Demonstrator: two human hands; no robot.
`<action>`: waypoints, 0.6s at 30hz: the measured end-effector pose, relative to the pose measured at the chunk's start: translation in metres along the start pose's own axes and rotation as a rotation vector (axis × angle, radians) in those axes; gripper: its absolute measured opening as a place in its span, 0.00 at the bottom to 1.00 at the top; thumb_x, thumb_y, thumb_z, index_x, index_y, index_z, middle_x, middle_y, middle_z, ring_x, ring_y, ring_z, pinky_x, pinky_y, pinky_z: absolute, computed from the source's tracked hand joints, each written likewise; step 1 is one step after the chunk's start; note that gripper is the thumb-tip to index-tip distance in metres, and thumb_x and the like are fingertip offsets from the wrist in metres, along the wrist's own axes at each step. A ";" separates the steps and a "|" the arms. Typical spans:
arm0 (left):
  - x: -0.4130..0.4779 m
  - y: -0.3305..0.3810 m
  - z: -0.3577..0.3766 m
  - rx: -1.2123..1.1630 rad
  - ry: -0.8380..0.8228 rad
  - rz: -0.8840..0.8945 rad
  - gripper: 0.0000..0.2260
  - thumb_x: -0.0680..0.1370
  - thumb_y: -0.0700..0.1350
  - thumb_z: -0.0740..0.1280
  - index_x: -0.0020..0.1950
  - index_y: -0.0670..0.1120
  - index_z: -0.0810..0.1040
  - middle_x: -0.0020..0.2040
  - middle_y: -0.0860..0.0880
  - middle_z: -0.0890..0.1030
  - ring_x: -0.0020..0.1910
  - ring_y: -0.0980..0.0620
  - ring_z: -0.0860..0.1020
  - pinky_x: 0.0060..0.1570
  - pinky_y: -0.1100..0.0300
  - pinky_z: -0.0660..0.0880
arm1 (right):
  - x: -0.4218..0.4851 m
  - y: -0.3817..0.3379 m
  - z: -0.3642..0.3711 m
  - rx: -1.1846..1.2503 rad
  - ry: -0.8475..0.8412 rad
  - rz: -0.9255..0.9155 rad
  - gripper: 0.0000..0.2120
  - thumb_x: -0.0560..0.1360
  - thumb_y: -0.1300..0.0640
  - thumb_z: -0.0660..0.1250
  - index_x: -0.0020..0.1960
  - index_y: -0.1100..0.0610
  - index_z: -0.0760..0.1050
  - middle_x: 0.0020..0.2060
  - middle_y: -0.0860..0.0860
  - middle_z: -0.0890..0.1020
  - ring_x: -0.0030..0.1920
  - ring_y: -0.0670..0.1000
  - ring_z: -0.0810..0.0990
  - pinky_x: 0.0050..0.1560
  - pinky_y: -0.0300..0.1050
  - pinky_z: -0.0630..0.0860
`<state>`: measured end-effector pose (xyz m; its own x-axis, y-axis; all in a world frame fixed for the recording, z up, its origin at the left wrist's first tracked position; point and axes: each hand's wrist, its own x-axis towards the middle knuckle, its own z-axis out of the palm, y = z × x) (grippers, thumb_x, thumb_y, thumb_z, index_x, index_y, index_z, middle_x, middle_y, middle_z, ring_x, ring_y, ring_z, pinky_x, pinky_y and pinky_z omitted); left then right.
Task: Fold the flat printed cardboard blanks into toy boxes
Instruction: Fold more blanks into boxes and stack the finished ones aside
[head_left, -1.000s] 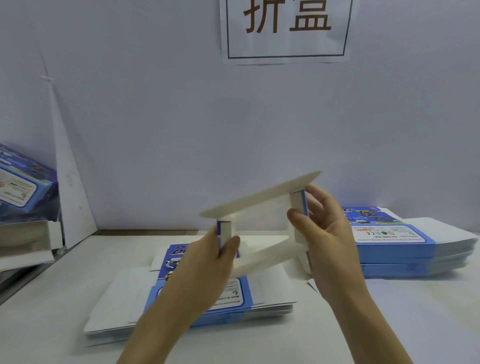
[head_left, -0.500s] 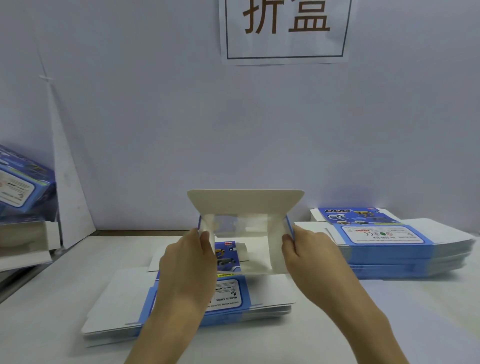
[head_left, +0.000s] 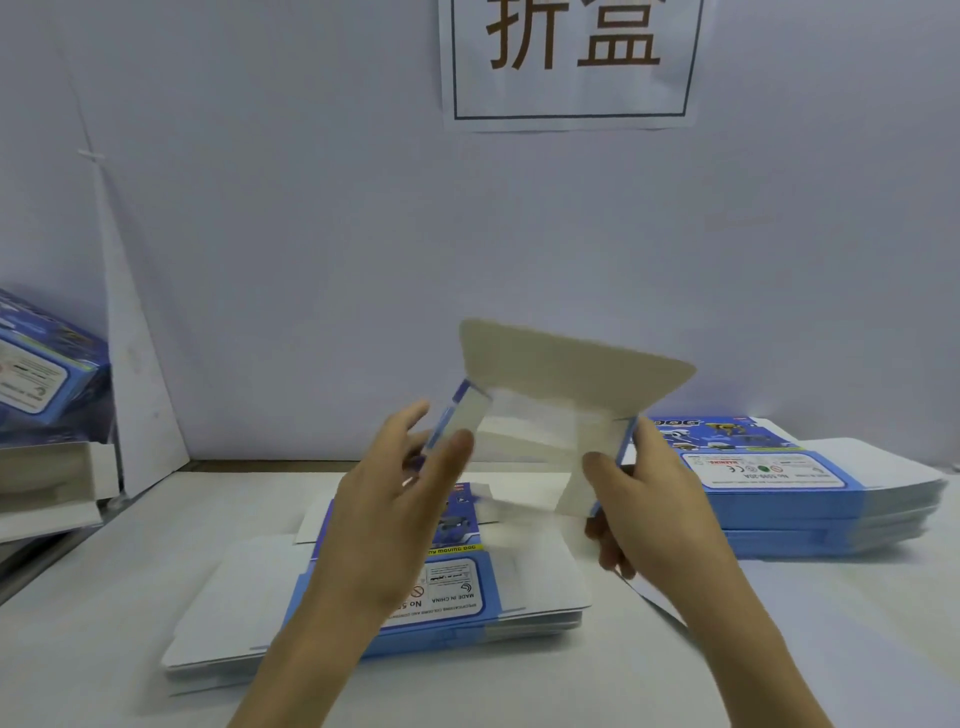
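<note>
Holding a half-opened cardboard box blank (head_left: 545, 441), white inside and blue printed outside, up in the air between both hands, tilting down towards the right. Pinching its left end wall with the left hand (head_left: 389, 509), with the thumb lying on the white inner face and the fingers (head_left: 413, 415) reaching behind the blue edge, all somewhat blurred. Clamping its right end wall with the right hand (head_left: 654, 499), with the thumb pressing on the inner face and the other fingers curling underneath. Showing the open inside of the box blank to the camera, with a broad white flap (head_left: 571, 358) with rounded corners standing up along the far top edge. Hovering above a flat stack of blue-and-white printed cardboard blanks (head_left: 467, 592) lying on the white bench (head_left: 104, 649). Working beside a second, taller stack (head_left: 810, 499) of the same printed blanks, resting on the bench to the right, near the wall. Facing that pale wall and its white paper sign (head_left: 571, 62) with large brown characters. Having at the far left some folded blue printed boxes (head_left: 41, 374) piled above an open white carton (head_left: 52, 478).
</note>
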<state>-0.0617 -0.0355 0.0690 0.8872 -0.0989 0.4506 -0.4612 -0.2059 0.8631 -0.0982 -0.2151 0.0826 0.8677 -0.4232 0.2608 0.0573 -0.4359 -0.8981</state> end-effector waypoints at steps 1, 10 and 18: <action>0.000 -0.003 0.001 -0.077 -0.030 0.018 0.34 0.66 0.65 0.67 0.71 0.60 0.65 0.59 0.61 0.78 0.57 0.66 0.76 0.45 0.79 0.70 | 0.000 -0.001 -0.003 0.107 -0.016 0.057 0.04 0.75 0.62 0.59 0.45 0.54 0.67 0.22 0.54 0.77 0.18 0.53 0.72 0.18 0.38 0.65; -0.002 -0.019 0.026 0.439 0.100 0.417 0.59 0.60 0.71 0.71 0.77 0.53 0.37 0.79 0.44 0.43 0.78 0.48 0.42 0.71 0.34 0.58 | -0.013 -0.024 -0.011 0.476 -0.361 0.160 0.07 0.77 0.60 0.63 0.44 0.65 0.74 0.27 0.61 0.81 0.21 0.55 0.77 0.19 0.40 0.70; 0.002 -0.011 0.002 0.492 0.141 0.584 0.48 0.66 0.60 0.69 0.77 0.50 0.46 0.72 0.38 0.57 0.71 0.36 0.63 0.63 0.32 0.67 | -0.015 -0.022 -0.015 0.096 -0.399 0.000 0.24 0.73 0.43 0.63 0.23 0.54 0.68 0.19 0.51 0.69 0.19 0.50 0.67 0.23 0.36 0.64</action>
<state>-0.0549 -0.0357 0.0602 0.4772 -0.2064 0.8542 -0.7679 -0.5706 0.2911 -0.1198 -0.2111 0.1033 0.9900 -0.0736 0.1202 0.0870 -0.3518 -0.9320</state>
